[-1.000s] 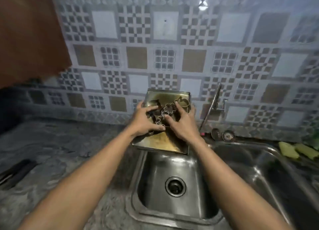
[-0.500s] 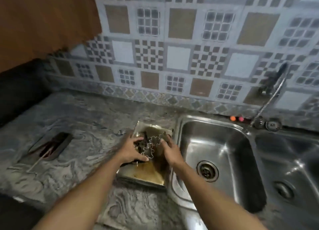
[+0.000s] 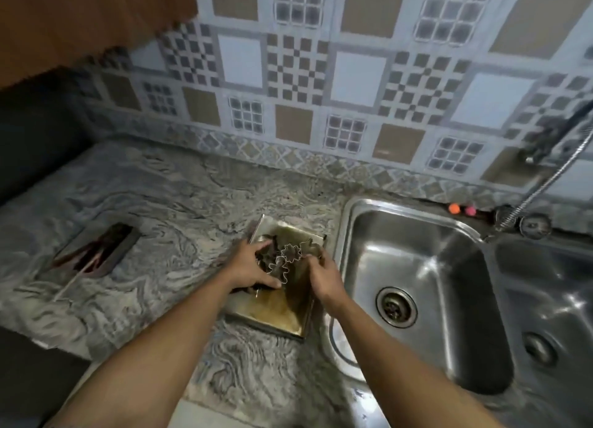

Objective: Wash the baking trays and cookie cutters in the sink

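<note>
A stained metal baking tray (image 3: 279, 312) lies on the grey stone counter, just left of the steel sink (image 3: 345, 235). Several wire-thin metal cookie cutters (image 3: 287, 257) are piled in its far half. My left hand (image 3: 253, 267) grips the left side of the pile, thumb toward me and fingers on the far side. My right hand (image 3: 322, 276) holds the pile's right side with curled fingers. The near half of the tray shows brown residue.
The sink has two basins, the left one with a drain (image 3: 396, 305). A faucet hose (image 3: 545, 183) hangs at the far right, above two small orange and pink balls (image 3: 462, 209). A dark narrow tray (image 3: 96, 251) lies on the counter to the left.
One second ago the tray with the cutters was up at the sink's back edge; now it lies on the counter left of the sink. Both hands have stayed on the cutters.
</note>
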The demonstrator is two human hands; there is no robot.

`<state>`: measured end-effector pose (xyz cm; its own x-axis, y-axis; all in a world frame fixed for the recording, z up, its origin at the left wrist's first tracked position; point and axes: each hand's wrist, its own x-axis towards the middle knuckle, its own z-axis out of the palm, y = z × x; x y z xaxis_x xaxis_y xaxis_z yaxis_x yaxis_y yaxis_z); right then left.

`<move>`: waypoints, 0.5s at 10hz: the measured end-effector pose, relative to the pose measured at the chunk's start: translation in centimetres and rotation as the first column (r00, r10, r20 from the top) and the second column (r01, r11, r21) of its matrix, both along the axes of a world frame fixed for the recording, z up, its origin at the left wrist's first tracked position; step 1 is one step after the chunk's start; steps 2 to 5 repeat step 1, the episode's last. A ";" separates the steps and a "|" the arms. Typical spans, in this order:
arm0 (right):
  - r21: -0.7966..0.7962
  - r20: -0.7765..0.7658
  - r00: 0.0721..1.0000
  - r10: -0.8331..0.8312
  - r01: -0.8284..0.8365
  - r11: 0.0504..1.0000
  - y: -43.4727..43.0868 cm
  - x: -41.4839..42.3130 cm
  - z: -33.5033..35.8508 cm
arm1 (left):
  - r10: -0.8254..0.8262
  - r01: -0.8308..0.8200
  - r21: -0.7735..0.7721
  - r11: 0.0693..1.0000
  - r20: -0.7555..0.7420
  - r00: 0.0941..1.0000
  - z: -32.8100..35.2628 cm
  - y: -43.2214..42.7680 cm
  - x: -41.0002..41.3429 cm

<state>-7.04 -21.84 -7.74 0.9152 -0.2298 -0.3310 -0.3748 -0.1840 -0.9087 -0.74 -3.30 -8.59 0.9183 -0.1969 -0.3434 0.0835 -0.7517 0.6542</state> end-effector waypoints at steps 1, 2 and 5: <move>-0.026 0.004 0.999 -0.036 0.036 0.999 -1.4 0.3 -0.1 | 0.037 -0.035 -0.028 0.999 0.063 0.997 0.5 -0.5 -0.3; -0.026 0.004 0.999 -0.036 0.036 0.999 -1.4 0.3 -0.1 | 0.037 -0.035 -0.028 0.999 0.063 0.997 0.5 -0.5 -0.3; -0.026 0.004 0.999 -0.036 0.036 0.999 -1.4 0.3 -0.1 | 0.037 -0.035 -0.028 0.999 0.063 0.997 0.5 -0.5 -0.3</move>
